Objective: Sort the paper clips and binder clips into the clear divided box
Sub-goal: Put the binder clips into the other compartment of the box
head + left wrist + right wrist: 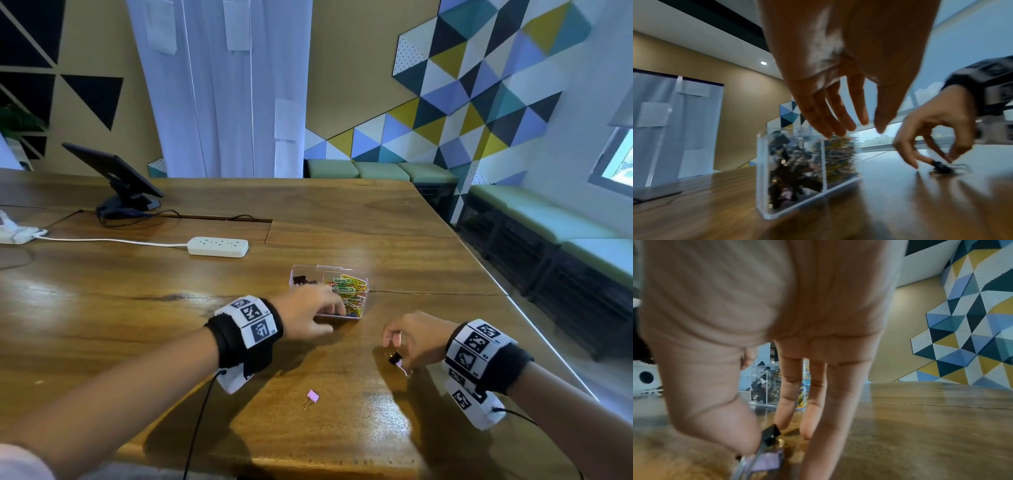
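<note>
The clear divided box [329, 268] stands mid-table, with coloured paper clips [352, 287] in its right compartment and dark binder clips [301, 280] in its left. My left hand [334, 318] hovers at the box's near side; in the left wrist view its fingers [838, 129] are straight, just above the box [761, 170], and hold nothing. My right hand [399, 353] pinches a black binder clip [395, 358] low over the table to the right of the box. A pink-purple clip [766, 462] lies against that black clip [770, 433]. Another pink binder clip [312, 397] lies loose nearer me.
A white power strip [218, 246] with its cable lies behind and left of the box. A dark tablet on a stand [120, 178] is at the far left. The table's right edge [534, 329] runs close to my right wrist, with benches beyond.
</note>
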`<state>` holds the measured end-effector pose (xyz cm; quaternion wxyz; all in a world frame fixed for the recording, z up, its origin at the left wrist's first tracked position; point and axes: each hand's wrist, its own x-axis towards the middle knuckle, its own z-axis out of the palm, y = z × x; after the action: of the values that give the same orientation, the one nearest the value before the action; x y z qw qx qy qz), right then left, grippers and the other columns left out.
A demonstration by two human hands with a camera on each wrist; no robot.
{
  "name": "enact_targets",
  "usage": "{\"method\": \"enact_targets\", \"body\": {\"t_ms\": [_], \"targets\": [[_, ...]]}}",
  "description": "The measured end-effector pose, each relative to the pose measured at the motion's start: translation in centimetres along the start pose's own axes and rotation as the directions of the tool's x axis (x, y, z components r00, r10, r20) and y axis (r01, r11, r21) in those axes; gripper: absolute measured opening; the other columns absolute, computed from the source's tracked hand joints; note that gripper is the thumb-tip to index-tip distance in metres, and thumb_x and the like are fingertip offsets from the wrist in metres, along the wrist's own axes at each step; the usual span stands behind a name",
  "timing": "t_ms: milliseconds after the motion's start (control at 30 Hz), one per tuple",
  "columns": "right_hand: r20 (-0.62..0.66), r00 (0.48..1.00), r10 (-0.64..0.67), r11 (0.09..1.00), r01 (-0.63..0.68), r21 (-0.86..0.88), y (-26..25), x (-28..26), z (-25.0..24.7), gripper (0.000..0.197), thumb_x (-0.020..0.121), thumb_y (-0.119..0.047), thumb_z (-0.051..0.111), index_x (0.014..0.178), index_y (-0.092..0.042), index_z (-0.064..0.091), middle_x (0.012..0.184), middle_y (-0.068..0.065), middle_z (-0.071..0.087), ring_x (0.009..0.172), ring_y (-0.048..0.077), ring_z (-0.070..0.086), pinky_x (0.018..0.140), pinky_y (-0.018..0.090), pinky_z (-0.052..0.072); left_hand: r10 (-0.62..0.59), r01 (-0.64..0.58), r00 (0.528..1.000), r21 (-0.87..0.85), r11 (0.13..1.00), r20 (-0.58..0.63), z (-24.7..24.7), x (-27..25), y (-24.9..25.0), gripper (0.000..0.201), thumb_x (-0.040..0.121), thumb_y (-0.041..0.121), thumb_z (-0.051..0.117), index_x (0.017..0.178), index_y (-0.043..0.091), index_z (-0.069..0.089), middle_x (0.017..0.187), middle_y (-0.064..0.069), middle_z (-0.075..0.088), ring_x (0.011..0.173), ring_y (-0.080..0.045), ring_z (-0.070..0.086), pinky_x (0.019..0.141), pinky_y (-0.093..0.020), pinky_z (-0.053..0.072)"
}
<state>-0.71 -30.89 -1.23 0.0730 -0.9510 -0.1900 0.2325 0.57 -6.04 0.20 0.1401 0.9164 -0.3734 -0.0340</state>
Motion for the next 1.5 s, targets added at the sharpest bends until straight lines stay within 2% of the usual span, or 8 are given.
{"method": "enact_targets", "body": {"t_ms": [200,367,500,667,900,1100,1233,1500], "targets": [[-0.015,0.999,-0.033,0.999,0.033,0.003,-0.9,-0.4,0.3,0.035,0.074,-0.023,0.075,0.106,-0.024,0.062,0.103,-0.010,0.053,0.073,-0.005,0.046,0.066,0.017,0.038,-0.061,0.026,0.884,0.082,0.996,0.464,1.6,-2.0,3.7,0.047,0.078,0.039,0.070,0.119,0.022,0.054,0.111,-0.002,0.055,0.097,-0.018,0.055,0.078,-0.028,0.050],[-0.026,0.999,-0.041,0.999,0.041,0.001,-1.4,-0.5,0.1,0.020,0.079,-0.012,0.070,0.099,-0.015,0.069,0.102,-0.003,0.066,0.087,0.006,0.059,0.067,0.009,0.041,-0.046,0.014,0.891,0.073,0.997,0.452,2.7,-2.6,3.8,0.028,0.082,0.029,0.068,0.106,0.017,0.061,0.107,-0.005,0.059,0.097,-0.021,0.055,0.075,-0.028,0.044],[-0.008,1.000,-0.022,1.000,0.022,0.011,-1.6,-0.4,0.3,0.021,0.075,-0.007,0.071,0.096,-0.012,0.070,0.081,-0.009,0.058,0.076,0.007,0.060,0.066,0.015,0.050,-0.013,-0.005,0.893,0.038,0.999,0.451,2.9,-2.7,3.2,0.012,0.084,0.021,0.067,0.093,0.013,0.069,0.104,-0.004,0.064,0.096,-0.020,0.059,0.086,-0.032,0.050],[0.029,0.999,-0.018,1.000,0.018,-0.014,-1.7,0.1,0.4,0.019,0.073,-0.007,0.072,0.090,-0.013,0.067,0.096,0.002,0.065,0.081,0.010,0.063,0.071,0.018,0.054,-0.006,0.000,0.902,0.015,1.000,0.431,2.4,-2.7,2.6,0.014,0.083,0.009,0.066,0.096,0.015,0.066,0.105,-0.004,0.064,0.096,-0.020,0.061,0.083,-0.029,0.053],[-0.051,0.996,-0.075,0.997,0.074,-0.022,-3.7,1.3,-0.8,0.016,0.075,-0.014,0.072,0.086,-0.025,0.067,0.092,-0.011,0.061,0.082,0.001,0.058,0.069,0.016,0.049,-0.043,0.043,0.999,-0.030,0.999,0.005,-0.1,-1.0,0.1,0.006,0.083,0.009,0.063,0.082,0.015,0.064,0.092,0.006,0.050,0.084,-0.009,0.052,0.074,-0.015,0.044],[-0.262,0.955,-0.138,0.983,0.165,0.084,-6.7,2.5,-4.1,0.014,0.076,-0.012,0.072,0.089,-0.017,0.071,0.079,-0.018,0.056,0.075,-0.005,0.051,0.071,0.012,0.041,-0.241,0.120,0.854,-0.277,0.954,-0.461,-1.7,0.7,-2.4,0.008,0.084,0.004,0.060,0.081,0.011,0.064,0.096,0.000,0.054,0.090,-0.010,0.055,0.081,-0.017,0.048],[-0.385,0.917,-0.102,0.969,0.179,0.169,-8.3,3.7,-5.8,0.013,0.076,-0.012,0.073,0.088,-0.015,0.072,0.077,-0.016,0.057,0.073,-0.001,0.055,0.066,0.011,0.043,-0.357,0.143,0.792,-0.418,0.897,-0.494,-1.2,1.4,-3.7,0.017,0.083,-0.004,0.059,0.080,0.011,0.064,0.093,0.000,0.054,0.091,-0.014,0.058,0.086,-0.019,0.050],[-0.533,0.846,-0.027,0.973,0.144,0.179,-10.2,6.7,-6.3,0.014,0.078,-0.014,0.071,0.092,-0.016,0.072,0.098,-0.004,0.064,0.078,0.004,0.052,0.072,0.016,0.042,-0.317,0.265,0.883,-0.189,0.946,-0.346,-0.5,1.2,-5.0,0.036,0.089,-0.002,0.052,0.119,0.017,0.057,0.109,0.000,0.063,0.100,-0.013,0.060,0.089,-0.027,0.052]]}}
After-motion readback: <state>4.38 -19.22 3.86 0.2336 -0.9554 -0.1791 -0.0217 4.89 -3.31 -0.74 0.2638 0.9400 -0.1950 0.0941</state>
